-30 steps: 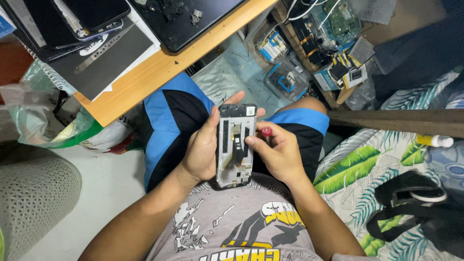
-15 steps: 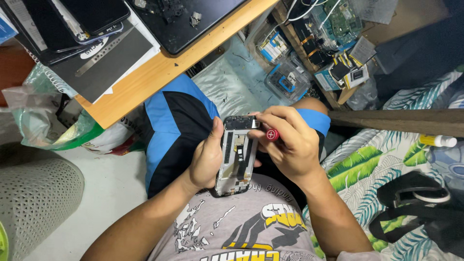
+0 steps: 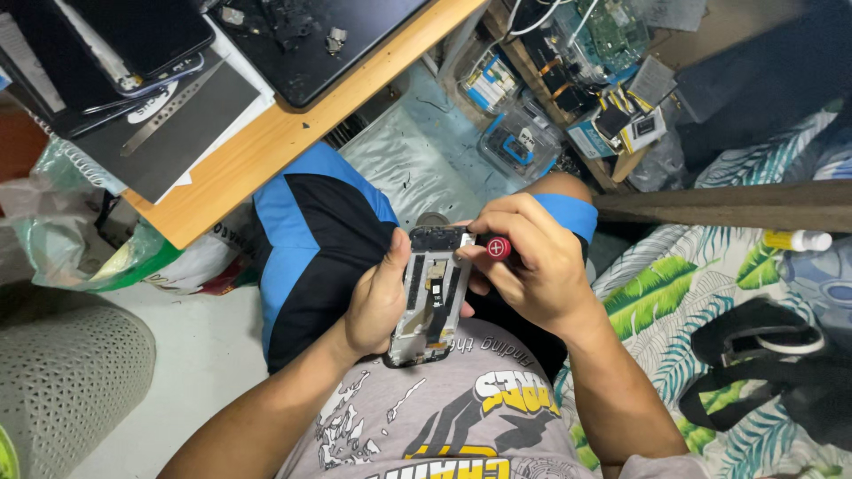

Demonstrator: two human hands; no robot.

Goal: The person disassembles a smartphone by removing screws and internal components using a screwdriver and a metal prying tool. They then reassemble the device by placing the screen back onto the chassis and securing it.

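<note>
Over the lap, left hand [image 3: 377, 297] holds opened phone [image 3: 432, 297]; right hand [image 3: 531, 266] grips screwdriver [image 3: 497, 247].

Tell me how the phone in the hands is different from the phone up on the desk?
The opened phone has its back off, showing parts inside; the desk phone looks closed, dark and smooth. The opened phone is held in the left hand; the desk phone lies on a stack. Both are flat rectangles.

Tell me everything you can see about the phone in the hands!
The phone is opened up, its back off, showing a pale frame with dark parts down the middle and a black top end. It stands nearly upright over the lap. The left hand cradles its side; the right hand presses a red-capped screwdriver near its top corner.
</note>
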